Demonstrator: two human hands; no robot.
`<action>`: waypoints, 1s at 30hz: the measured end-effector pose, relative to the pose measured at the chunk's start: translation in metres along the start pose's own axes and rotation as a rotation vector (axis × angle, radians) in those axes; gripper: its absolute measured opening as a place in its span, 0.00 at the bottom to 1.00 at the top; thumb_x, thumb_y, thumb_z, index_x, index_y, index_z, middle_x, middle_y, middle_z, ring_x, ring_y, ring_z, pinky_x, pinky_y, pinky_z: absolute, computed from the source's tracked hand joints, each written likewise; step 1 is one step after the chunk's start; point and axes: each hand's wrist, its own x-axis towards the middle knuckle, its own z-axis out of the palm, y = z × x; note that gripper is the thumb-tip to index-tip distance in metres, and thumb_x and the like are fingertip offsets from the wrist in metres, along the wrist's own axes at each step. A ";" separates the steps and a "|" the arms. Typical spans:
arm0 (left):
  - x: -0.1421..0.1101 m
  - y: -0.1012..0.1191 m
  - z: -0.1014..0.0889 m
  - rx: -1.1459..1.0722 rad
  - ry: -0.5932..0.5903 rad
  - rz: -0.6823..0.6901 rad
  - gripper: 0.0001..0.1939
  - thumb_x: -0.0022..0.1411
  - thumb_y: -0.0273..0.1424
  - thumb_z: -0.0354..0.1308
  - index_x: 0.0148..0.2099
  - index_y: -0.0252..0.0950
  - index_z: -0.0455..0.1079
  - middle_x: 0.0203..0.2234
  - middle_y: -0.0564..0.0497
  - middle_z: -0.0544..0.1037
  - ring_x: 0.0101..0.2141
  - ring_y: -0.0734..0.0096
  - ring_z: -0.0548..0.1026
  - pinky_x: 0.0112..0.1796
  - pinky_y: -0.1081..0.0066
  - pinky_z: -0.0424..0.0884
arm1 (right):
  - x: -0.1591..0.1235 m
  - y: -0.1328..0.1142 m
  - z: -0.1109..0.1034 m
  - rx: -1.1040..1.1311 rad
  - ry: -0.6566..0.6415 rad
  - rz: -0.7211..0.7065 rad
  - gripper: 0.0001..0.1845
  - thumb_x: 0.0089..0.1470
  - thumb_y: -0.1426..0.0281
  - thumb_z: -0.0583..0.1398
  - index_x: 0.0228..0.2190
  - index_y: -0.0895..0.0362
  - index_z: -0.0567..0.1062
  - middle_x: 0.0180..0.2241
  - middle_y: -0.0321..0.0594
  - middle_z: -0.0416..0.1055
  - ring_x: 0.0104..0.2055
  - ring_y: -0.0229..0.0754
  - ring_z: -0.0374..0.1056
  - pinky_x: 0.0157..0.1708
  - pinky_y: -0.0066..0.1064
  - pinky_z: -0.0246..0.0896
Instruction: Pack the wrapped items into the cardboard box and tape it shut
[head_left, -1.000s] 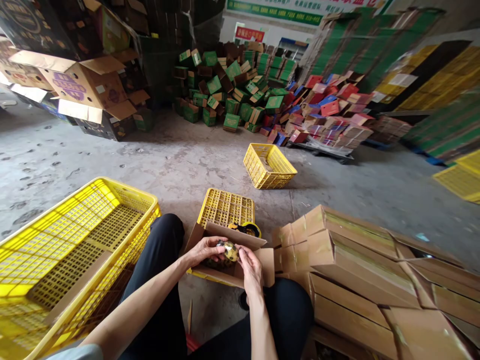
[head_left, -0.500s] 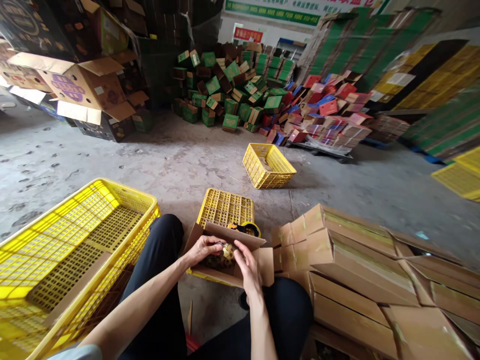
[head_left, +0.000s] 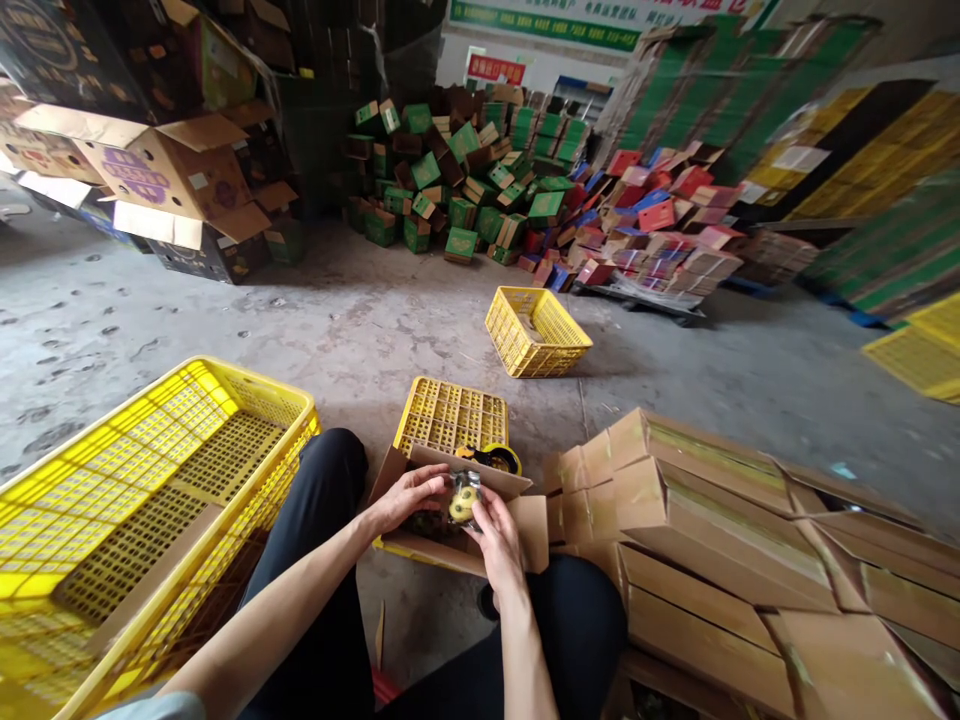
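Observation:
A round yellow fruit with dark spots (head_left: 465, 503), with shiny clear wrap at its top, is held above an open cardboard box (head_left: 532, 530). My right hand (head_left: 498, 535) grips it from the right, thumb and fingers closed on its side. My left hand (head_left: 409, 497) is at the fruit's left, fingers stretched and slightly apart, the tips close to the wrap; contact is unclear. Inside the box, dark contents show partly beneath my hands. Behind the box flap lies a yellow-and-black tape dispenser (head_left: 491, 458) on an upturned yellow crate (head_left: 450, 415).
A large yellow crate (head_left: 191, 440) stands at my left, holding a strip of cardboard. Stacked cardboard boxes (head_left: 742, 530) fill the right side. Another yellow crate (head_left: 536, 340) sits on the concrete floor ahead. Farther back are piles of green boxes (head_left: 460, 243) and red boxes (head_left: 657, 215).
The fruit has been turned and shifted slightly right, showing its yellow side and the shiny wrap. My left fingers have loosened from it; my right fingers have closed around it.

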 end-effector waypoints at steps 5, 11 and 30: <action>-0.006 0.002 0.002 0.020 -0.221 -0.144 0.39 0.57 0.48 0.76 0.67 0.42 0.73 0.57 0.38 0.80 0.53 0.53 0.81 0.53 0.58 0.75 | 0.005 0.010 -0.002 0.085 -0.008 -0.050 0.33 0.48 0.47 0.74 0.53 0.46 0.79 0.60 0.44 0.78 0.61 0.58 0.74 0.53 0.47 0.75; -0.009 0.008 0.004 0.079 -0.229 -0.089 0.33 0.55 0.45 0.78 0.59 0.37 0.78 0.51 0.40 0.83 0.47 0.57 0.83 0.48 0.64 0.76 | 0.006 0.012 -0.001 0.004 -0.001 -0.122 0.31 0.48 0.49 0.74 0.51 0.48 0.80 0.59 0.43 0.79 0.65 0.57 0.70 0.66 0.49 0.64; 0.003 -0.002 -0.001 0.218 0.006 0.145 0.33 0.44 0.41 0.83 0.50 0.35 0.80 0.41 0.46 0.83 0.42 0.61 0.79 0.47 0.65 0.72 | 0.012 0.015 -0.001 0.087 0.084 -0.060 0.26 0.44 0.46 0.75 0.38 0.51 0.82 0.52 0.45 0.82 0.59 0.58 0.75 0.59 0.53 0.73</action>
